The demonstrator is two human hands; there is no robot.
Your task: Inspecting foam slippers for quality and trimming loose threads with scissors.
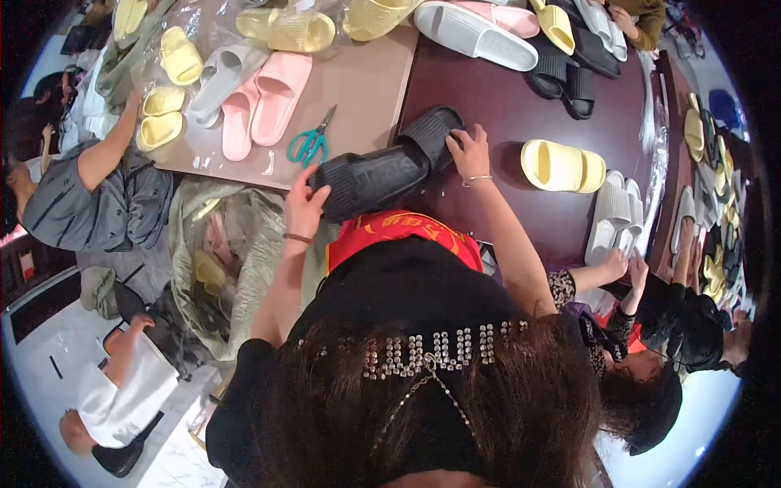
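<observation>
A pair of black slippers lies end over end at the table edge right in front of me, the left slipper (pixel 370 183) partly overlapping the right slipper (pixel 429 134). My left hand (pixel 305 205) grips the outer end of the left slipper, thumb and fingers closed at its rim. Over at the far right end of the pair, my right hand (pixel 470 154) has its fingers curled onto the edge of the other black slipper. Teal-handled scissors (pixel 309 146) lie just beyond the left slipper. To the right of my right hand rests a yellow pair of slippers (pixel 563 166).
Pink slippers (pixel 281 98), grey slippers (pixel 221 81) and several yellow ones cover the table's left part. White slippers (pixel 476 37) and black slippers (pixel 561 81) lie at the back. An open sack (pixel 244 268) with slippers stands below the left edge. Co-workers' hands (pixel 614 267) are close on the right.
</observation>
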